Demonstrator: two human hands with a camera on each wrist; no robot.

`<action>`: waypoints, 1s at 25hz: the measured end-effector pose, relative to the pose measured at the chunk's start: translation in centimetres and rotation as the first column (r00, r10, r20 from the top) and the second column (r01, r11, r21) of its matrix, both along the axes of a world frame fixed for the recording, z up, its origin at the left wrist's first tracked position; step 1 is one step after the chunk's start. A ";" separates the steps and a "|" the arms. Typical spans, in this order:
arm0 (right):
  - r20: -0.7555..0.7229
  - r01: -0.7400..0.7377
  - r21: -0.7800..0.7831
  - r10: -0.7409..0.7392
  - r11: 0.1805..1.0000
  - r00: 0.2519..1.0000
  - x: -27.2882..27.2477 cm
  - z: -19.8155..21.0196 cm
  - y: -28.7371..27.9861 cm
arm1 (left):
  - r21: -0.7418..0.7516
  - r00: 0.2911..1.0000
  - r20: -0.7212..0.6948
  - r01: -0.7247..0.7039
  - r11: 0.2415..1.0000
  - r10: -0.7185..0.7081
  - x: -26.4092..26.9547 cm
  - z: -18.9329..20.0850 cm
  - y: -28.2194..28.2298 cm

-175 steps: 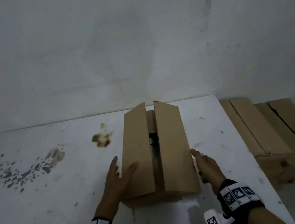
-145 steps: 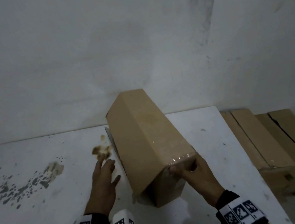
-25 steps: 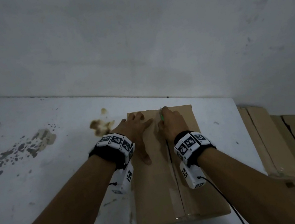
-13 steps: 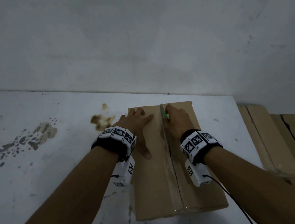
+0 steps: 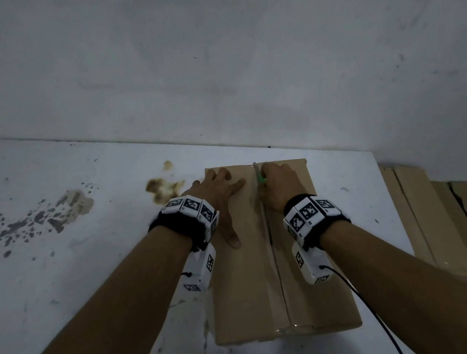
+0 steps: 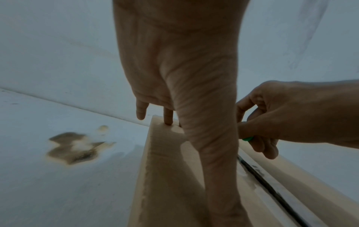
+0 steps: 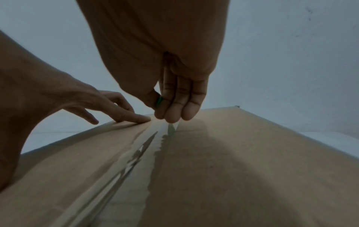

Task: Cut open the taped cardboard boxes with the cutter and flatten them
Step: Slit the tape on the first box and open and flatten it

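A brown cardboard box [image 5: 246,293] lies flat on the white table [image 5: 58,285], its taped centre seam [image 5: 275,263] running away from me. My left hand [image 5: 219,191] presses flat on the box's left flap, fingers spread near the far edge. My right hand [image 5: 278,183] grips a green cutter [image 5: 262,178] at the far end of the seam. In the right wrist view the cutter [image 7: 159,101] shows between thumb and fingers, its blade [image 7: 170,127] touching the tape. In the left wrist view the seam [image 6: 272,187] behind the right hand [image 6: 287,116] is split dark.
More cardboard boxes [image 5: 460,233] are stacked beyond the table's right edge. A brown stain [image 5: 162,186] and grey flaked patches [image 5: 24,217] mark the table to the left. A grey wall [image 5: 205,57] rises just behind the box.
My right hand has slid the cutter along the seam away from me to the box's far edge. The left hand has stayed pressed on the left flap.
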State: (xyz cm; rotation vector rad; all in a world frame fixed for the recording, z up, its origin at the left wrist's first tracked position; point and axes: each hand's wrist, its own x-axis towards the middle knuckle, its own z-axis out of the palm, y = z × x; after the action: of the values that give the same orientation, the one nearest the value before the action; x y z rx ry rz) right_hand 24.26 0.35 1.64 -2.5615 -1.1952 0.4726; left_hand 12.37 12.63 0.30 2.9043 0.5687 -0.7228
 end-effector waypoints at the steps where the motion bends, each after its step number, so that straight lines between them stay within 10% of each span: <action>1: 0.008 0.005 0.011 -0.005 1.000 1.000 -0.1 0.0 0.1 | -0.004 1.000 -0.004 -0.002 1.000 0.002 0.0 0.0 0.0; 25: -0.089 -0.086 0.002 0.086 0.996 0.992 -5.4 -0.4 -7.7 | -0.027 0.999 0.010 -0.030 0.999 0.030 -0.2 -0.4 0.3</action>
State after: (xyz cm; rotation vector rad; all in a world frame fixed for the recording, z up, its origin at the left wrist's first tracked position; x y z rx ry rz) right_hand 18.86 -7.38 1.20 -2.4698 -1.2780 0.5999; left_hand 12.14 12.89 -0.13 2.8672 0.5953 -0.7051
